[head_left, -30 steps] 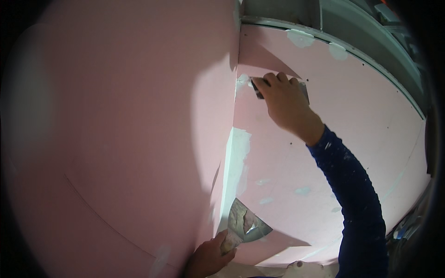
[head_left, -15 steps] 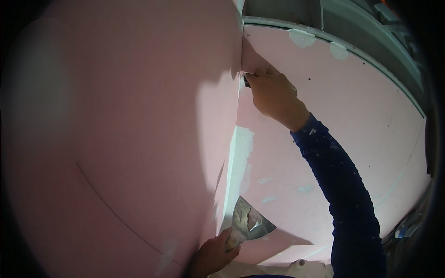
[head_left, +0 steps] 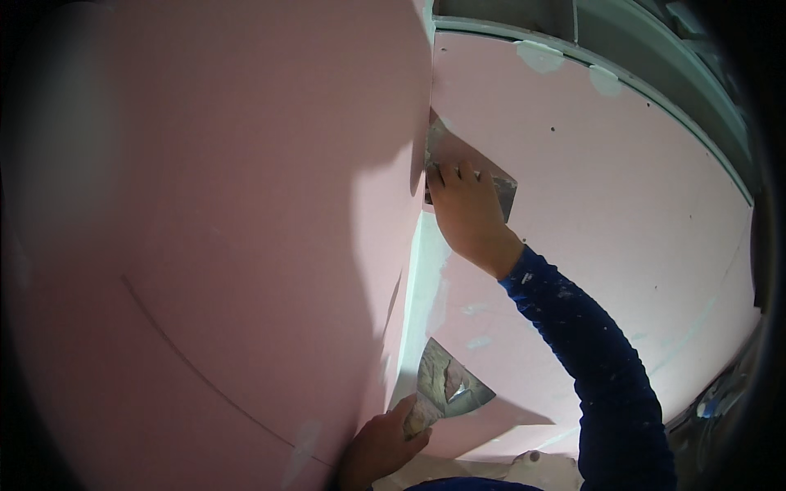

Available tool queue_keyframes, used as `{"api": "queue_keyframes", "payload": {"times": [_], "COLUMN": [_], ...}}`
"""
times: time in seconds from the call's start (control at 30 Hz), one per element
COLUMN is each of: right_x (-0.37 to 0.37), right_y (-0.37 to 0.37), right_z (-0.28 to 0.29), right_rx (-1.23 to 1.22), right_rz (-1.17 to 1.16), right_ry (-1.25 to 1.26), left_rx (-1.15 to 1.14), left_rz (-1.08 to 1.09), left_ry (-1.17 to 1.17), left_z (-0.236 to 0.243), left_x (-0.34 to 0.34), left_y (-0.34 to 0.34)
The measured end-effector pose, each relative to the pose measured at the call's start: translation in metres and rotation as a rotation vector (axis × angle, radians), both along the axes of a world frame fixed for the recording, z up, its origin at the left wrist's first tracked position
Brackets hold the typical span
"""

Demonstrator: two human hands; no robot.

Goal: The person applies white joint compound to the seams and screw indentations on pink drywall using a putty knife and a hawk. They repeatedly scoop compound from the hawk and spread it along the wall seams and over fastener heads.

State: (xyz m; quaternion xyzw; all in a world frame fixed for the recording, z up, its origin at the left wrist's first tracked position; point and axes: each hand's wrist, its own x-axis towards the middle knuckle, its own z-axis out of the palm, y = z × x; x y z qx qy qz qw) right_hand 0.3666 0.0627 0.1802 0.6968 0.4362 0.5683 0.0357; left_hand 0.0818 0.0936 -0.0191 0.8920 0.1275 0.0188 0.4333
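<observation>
My right hand [head_left: 471, 209] is high at the inside corner of two pink wallboards, pressing a wide putty knife [head_left: 506, 196] against the right-hand board. Its fingers lie over the metal blade, whose left side reaches the corner; the handle is hidden. A pale strip of joint compound [head_left: 419, 270] runs down the corner below this hand. Lower down, my left hand [head_left: 383, 448] grips a second putty knife [head_left: 434, 360] by its handle. That smeared, fan-shaped blade points up and right, with a patch of something on its face that I cannot make out.
The left pink board [head_left: 246, 164] fills the left half of the view. Along the top of the right board [head_left: 589, 204] runs a curved metal edge [head_left: 655, 102] with a grey recess behind it. Pale filler patches [head_left: 540, 57] and dark screw spots dot this board.
My right hand has moved down along the corner, and its knife blade now shows where the hand hid most of it. My left hand and its knife sit slightly farther right.
</observation>
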Motion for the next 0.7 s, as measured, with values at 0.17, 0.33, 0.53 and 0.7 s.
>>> {"api": "queue_keyframes", "payload": {"times": [0.17, 0.33, 0.53, 0.7], "right_x": [0.002, 0.021, 0.04, 0.044], "right_y": [-0.022, -0.01, 0.023, 0.033], "right_z": [0.044, 0.131, 0.151, 0.15], "right_rx": [0.006, 0.141, 0.162, 0.186], "right_rz": [-0.046, -0.004, -0.043, -0.037], "right_ry": [-0.014, -0.265, -0.312, -0.325], "left_rx": [0.758, -0.006, 0.446, 0.019], "left_rz": [-0.062, -0.026, -0.092, -0.062], "left_ry": [-0.288, -0.315, -0.212, 0.13], "left_z": [-0.047, -0.065, -0.027, -0.001], "left_x": [0.021, 0.022, 0.011, 0.008], "left_y": [0.002, 0.003, 0.002, 0.003]}}
